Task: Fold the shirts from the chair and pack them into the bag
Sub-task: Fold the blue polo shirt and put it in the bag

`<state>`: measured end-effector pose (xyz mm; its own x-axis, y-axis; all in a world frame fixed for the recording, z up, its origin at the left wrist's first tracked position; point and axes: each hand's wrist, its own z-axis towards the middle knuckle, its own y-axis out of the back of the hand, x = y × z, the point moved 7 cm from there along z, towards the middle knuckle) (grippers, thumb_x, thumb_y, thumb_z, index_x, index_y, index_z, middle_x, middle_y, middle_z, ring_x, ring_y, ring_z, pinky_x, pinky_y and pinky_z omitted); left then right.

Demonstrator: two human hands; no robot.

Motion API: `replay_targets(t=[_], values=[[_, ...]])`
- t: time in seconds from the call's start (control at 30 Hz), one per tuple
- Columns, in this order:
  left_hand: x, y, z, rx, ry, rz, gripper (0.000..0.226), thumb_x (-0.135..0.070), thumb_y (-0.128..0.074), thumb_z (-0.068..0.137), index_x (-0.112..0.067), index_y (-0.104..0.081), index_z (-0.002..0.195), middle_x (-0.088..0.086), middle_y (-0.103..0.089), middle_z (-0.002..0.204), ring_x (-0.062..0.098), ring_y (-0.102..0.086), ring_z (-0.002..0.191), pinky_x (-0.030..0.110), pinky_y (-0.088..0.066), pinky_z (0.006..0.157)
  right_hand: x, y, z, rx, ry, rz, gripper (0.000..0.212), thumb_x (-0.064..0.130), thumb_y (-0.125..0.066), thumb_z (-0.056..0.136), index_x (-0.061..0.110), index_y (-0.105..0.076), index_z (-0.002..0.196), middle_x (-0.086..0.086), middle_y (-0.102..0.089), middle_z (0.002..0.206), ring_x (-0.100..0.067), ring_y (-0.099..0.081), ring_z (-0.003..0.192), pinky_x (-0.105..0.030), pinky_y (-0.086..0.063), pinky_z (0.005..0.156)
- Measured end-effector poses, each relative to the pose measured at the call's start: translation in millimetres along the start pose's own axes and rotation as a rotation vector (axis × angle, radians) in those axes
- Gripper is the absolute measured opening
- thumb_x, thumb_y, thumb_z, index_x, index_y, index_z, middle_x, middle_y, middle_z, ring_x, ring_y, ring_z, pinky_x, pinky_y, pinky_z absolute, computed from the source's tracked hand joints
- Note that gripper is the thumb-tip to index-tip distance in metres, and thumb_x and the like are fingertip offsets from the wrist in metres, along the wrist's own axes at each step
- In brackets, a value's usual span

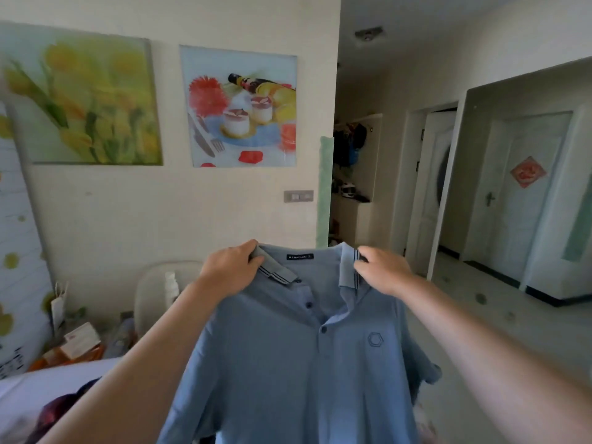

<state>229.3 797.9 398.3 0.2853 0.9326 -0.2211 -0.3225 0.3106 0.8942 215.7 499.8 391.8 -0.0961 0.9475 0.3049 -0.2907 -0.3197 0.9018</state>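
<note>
A blue polo shirt [304,373] hangs in mid-air, front to the camera, placket partly unbuttoned; the left hand [229,272] pinches one wing of the collar [347,264], fingers curled round the fabric, and the right hand [379,274] grips the other wing the same way; the body drops loose and unfolded below, one sleeve trailing off to the right. The step in hand appears to be spreading a shirt out ahead of folding; nothing here is folded or packed yet. The next move calls for a flat surface, probably the white bed [48,382] at lower left, and for lowering the shirt without bunching the collar; the bag cannot be made out. Beyond the left forearm stands a pale seat back [153,290]; two pictures [243,107] hang on the wall.
</note>
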Motion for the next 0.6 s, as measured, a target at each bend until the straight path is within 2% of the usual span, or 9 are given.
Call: replay_targets(t=[0.07,0.13,0.2,0.27,0.3,0.37,0.43,0.53,0.6], values=[[10.0,-46.0,-2.7,0.090,0.028,0.002,0.010,-0.038,-0.041,0.097,-0.029,-0.045,0.099,0.006,-0.067,0.106,0.032,-0.060,0.095,0.037,-0.045,0.075,-21.1,-40.8,1.6,0.068,-0.003,-0.014,0.023,0.032,-0.045,0.093,0.017,-0.042,0.076,-0.003,-0.052,0.071,-0.022,-0.052,0.065,-0.035,-0.030,0.057],[17.0,-90.5,-5.4,0.151,0.036,-0.007,0.010,-0.038,-0.044,0.093,-0.030,-0.046,0.099,0.003,-0.067,0.102,0.030,-0.061,0.091,0.037,-0.048,0.076,-44.0,-83.9,4.1,0.125,-0.010,-0.004,0.023,0.032,-0.050,0.096,0.015,-0.052,0.081,-0.001,-0.057,0.075,-0.022,-0.054,0.069,-0.034,-0.033,0.057],[23.1,-133.9,-4.9,0.179,0.024,-0.015,0.019,-0.040,-0.045,0.097,-0.031,-0.050,0.112,0.002,-0.068,0.104,0.030,-0.062,0.095,0.037,-0.050,0.078,-66.2,-124.3,7.2,0.153,-0.020,0.009,0.022,0.036,-0.055,0.096,0.019,-0.058,0.083,0.000,-0.061,0.078,-0.024,-0.058,0.076,-0.035,-0.040,0.061],[31.6,-173.9,-1.1,0.175,0.031,-0.032,0.028,-0.040,-0.045,0.100,-0.027,-0.051,0.125,0.005,-0.068,0.109,0.032,-0.063,0.100,0.039,-0.051,0.080,-86.5,-161.6,12.3,0.162,-0.026,0.038,0.028,0.038,-0.060,0.094,0.024,-0.053,0.071,0.004,-0.056,0.069,-0.024,-0.057,0.074,-0.035,-0.038,0.059],[37.6,-194.2,1.9,0.176,0.042,-0.050,0.028,-0.038,-0.045,0.101,-0.024,-0.052,0.124,0.008,-0.067,0.107,0.033,-0.063,0.099,0.040,-0.051,0.079,-95.1,-178.8,15.1,0.163,-0.033,0.058,0.035,0.038,-0.063,0.093,0.025,-0.047,0.065,0.006,-0.051,0.064,-0.023,-0.055,0.070,-0.034,-0.034,0.055],[49.4,-234.8,7.2,0.218,0.069,-0.109,0.015,-0.032,-0.046,0.101,-0.019,-0.053,0.107,0.010,-0.064,0.096,0.035,-0.063,0.092,0.040,-0.051,0.073,-109.6,-209.9,21.6,0.167,-0.056,0.084,0.041,0.038,-0.067,0.090,0.026,-0.042,0.059,0.007,-0.046,0.059,-0.020,-0.051,0.067,-0.031,-0.029,0.051],[61.6,-271.8,11.2,0.276,0.108,-0.112,0.014,-0.029,-0.046,0.101,-0.021,-0.046,0.090,0.007,-0.060,0.085,0.034,-0.061,0.083,0.038,-0.048,0.065,-122.4,-239.8,29.4,0.177,-0.060,0.044,0.036,0.041,-0.070,0.087,0.024,-0.051,0.061,0.007,-0.052,0.067,-0.019,-0.053,0.071,-0.031,-0.032,0.055],[78.0,-314.9,20.9,0.255,0.136,0.028,0.013,-0.031,-0.046,0.098,-0.021,-0.055,0.097,0.009,-0.063,0.102,0.030,-0.058,0.094,0.037,-0.047,0.073,-141.4,-283.6,45.5,0.168,-0.089,-0.003,0.030,0.046,-0.072,0.084,0.018,-0.065,0.076,0.002,-0.059,0.087,-0.020,-0.057,0.083,-0.032,-0.043,0.067],[86.2,-340.1,27.6,0.255,0.205,0.087,0.019,-0.030,-0.045,0.097,-0.022,-0.060,0.107,0.008,-0.059,0.110,0.030,-0.055,0.102,0.037,-0.047,0.075,-149.8,-310.9,55.9,0.203,-0.154,0.020,0.029,0.045,-0.067,0.089,0.018,-0.063,0.080,0.002,-0.061,0.086,-0.021,-0.058,0.082,-0.033,-0.045,0.069]])
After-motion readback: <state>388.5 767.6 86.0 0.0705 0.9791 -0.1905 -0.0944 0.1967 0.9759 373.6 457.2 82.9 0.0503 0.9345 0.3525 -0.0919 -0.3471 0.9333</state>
